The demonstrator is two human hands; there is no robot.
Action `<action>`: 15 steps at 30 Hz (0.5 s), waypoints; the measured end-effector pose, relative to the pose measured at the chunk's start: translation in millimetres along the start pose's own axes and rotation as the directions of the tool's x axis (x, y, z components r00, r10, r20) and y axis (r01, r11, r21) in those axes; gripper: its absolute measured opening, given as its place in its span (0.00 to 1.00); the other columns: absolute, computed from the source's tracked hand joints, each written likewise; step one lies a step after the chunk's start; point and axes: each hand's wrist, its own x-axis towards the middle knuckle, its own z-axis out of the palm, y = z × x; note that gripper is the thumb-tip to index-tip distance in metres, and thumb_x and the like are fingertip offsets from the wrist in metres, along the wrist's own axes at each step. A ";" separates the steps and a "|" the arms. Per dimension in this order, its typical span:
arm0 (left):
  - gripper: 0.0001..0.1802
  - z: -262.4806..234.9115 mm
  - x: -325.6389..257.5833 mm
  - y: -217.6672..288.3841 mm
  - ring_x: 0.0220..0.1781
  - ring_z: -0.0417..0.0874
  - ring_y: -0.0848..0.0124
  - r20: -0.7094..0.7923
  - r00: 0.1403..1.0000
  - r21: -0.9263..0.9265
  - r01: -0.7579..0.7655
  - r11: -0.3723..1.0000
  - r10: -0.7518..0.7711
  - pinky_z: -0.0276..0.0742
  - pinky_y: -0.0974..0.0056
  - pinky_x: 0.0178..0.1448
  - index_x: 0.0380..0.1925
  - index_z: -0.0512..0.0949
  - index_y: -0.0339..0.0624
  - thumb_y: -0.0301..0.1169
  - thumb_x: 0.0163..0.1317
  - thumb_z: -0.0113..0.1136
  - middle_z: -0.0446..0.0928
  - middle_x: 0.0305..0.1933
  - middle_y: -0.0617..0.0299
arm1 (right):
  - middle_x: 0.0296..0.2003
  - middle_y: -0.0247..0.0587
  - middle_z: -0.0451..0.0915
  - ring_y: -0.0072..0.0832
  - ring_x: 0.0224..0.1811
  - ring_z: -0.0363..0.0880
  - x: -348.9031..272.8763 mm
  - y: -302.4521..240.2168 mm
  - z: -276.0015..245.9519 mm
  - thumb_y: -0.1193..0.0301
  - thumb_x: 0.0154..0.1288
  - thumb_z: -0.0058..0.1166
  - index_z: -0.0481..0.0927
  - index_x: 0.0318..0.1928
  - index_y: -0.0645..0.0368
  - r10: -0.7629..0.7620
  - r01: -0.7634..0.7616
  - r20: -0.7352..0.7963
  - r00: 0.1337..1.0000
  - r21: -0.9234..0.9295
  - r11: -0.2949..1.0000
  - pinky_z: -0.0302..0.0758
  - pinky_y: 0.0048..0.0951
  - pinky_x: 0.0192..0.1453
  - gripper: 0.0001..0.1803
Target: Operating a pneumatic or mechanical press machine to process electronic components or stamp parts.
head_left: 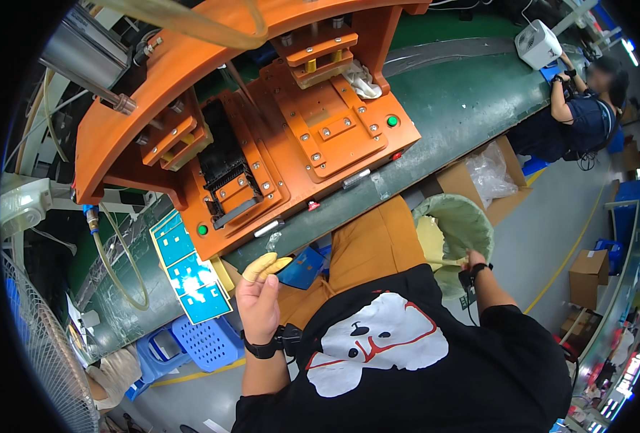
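Note:
My left hand (260, 307), with yellow finger covers, is closed on the edge of a blue flat panel (304, 270) in front of the orange press machine (291, 195). My right hand (473, 261) reaches into a round bin with a pale green liner (471, 216). Its fingers are bent together, and a pale yellow strip (446, 262) runs from them into the bin; I cannot make out what exactly they hold. In the press's left bay sits a black slotted fixture (226, 155). The right bay holds an orange plate (327, 123).
Blue panels with cutouts (193, 278) lie left of the press on the green bench (471, 101). Blue baskets (208, 343) stand below. A cardboard box with clear plastic (489, 173) is beyond the bin. Another person (576, 112) works at the far right, near a white fan (537, 45).

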 end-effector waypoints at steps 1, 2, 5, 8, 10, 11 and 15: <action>0.20 1.4 1.8 1.1 0.56 0.86 0.67 -0.007 1.000 -0.005 0.016 1.000 -0.016 0.83 0.61 0.59 0.67 0.74 0.34 0.25 0.77 0.57 0.84 0.57 0.54 | 0.29 0.51 0.84 0.40 0.23 0.85 -15.3 -31.2 10.9 0.66 0.75 0.56 0.84 0.42 0.69 -0.166 0.186 0.084 0.983 -0.410 0.893 0.79 0.44 0.27 0.15; 0.21 2.0 3.1 2.7 0.55 0.86 0.68 -0.018 0.999 -0.009 0.029 1.000 -0.029 0.83 0.62 0.57 0.67 0.74 0.34 0.25 0.77 0.57 0.84 0.57 0.55 | 0.26 0.46 0.82 0.35 0.20 0.81 -43.0 -57.5 31.0 0.61 0.75 0.56 0.83 0.36 0.66 -0.397 0.450 0.214 0.893 -0.384 0.806 0.75 0.41 0.25 0.18; 0.19 1.4 4.9 5.0 0.54 0.85 0.72 -0.062 0.998 0.113 -0.014 0.993 0.021 0.81 0.66 0.56 0.66 0.76 0.34 0.25 0.77 0.57 0.84 0.57 0.57 | 0.22 0.35 0.80 0.23 0.26 0.76 -168.6 -154.4 95.4 0.60 0.75 0.62 0.84 0.34 0.64 -0.722 0.830 0.425 0.546 -0.158 0.535 0.73 0.32 0.33 0.18; 0.17 1.2 1.3 6.8 0.62 0.84 0.69 -0.071 0.993 0.230 -0.076 0.970 0.095 0.76 0.64 0.69 0.62 0.78 0.30 0.20 0.75 0.58 0.84 0.61 0.52 | 0.22 0.29 0.78 0.16 0.23 0.73 -333.4 -203.7 144.4 0.69 0.74 0.64 0.85 0.36 0.62 -0.833 0.943 0.548 0.069 0.237 0.235 0.71 0.25 0.30 0.10; 0.17 3.7 -1.6 8.2 0.62 0.84 0.68 -0.033 0.990 0.271 -0.123 0.955 0.137 0.76 0.64 0.70 0.61 0.78 0.31 0.20 0.75 0.59 0.84 0.61 0.52 | 0.28 0.41 0.82 0.37 0.28 0.81 -427.8 -225.3 161.4 0.71 0.64 0.69 0.87 0.41 0.59 -0.744 0.900 0.530 -0.407 0.371 -0.228 0.78 0.35 0.35 0.07; 0.16 5.6 -3.2 9.3 0.62 0.85 0.68 -0.013 0.990 0.304 -0.133 0.943 0.144 0.77 0.63 0.69 0.61 0.78 0.30 0.20 0.75 0.59 0.84 0.61 0.52 | 0.34 0.40 0.82 0.42 0.35 0.80 -467.0 -234.4 175.9 0.70 0.61 0.71 0.87 0.46 0.57 -0.664 0.783 0.430 -0.611 0.453 -0.427 0.79 0.39 0.39 0.13; 0.19 9.5 -8.8 22.1 0.61 0.85 0.63 0.124 0.974 0.523 -0.225 0.822 0.188 0.77 0.60 0.69 0.59 0.82 0.37 0.23 0.68 0.67 0.84 0.60 0.52 | 0.44 0.38 0.82 0.38 0.50 0.78 -569.0 -242.3 226.2 0.65 0.57 0.71 0.86 0.51 0.54 -0.505 0.563 0.250 -0.826 0.412 -0.717 0.74 0.40 0.56 0.21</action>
